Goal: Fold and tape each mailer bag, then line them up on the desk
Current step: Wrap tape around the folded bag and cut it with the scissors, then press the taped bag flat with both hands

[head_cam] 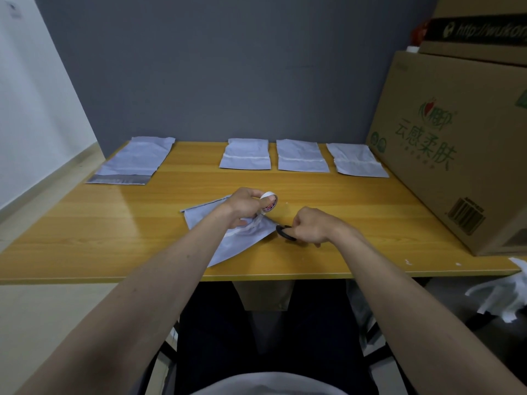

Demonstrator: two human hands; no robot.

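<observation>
Now taping: left hand (pixel 242 208) grips a tape roll (pixel 269 205) over the folded mailer bag (pixel 228 243) at the worktop's (pixel 114 223) six o'clock; right hand (pixel 310 225) clasps black scissors (pixel 285 232). Next, probably, cutting the strip cleanly, then lining it up beside three taped bags (pixel 302 159) at twelve o'clock.

Bare forearms, no sleeves in view; white shirt (pixel 268 383) at the bottom edge, dark trousers (pixel 216 337).

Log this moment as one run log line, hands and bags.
left hand: holds tape roll | right hand: grips scissors | mailer bag: being taped | three folded bags: lined up
</observation>
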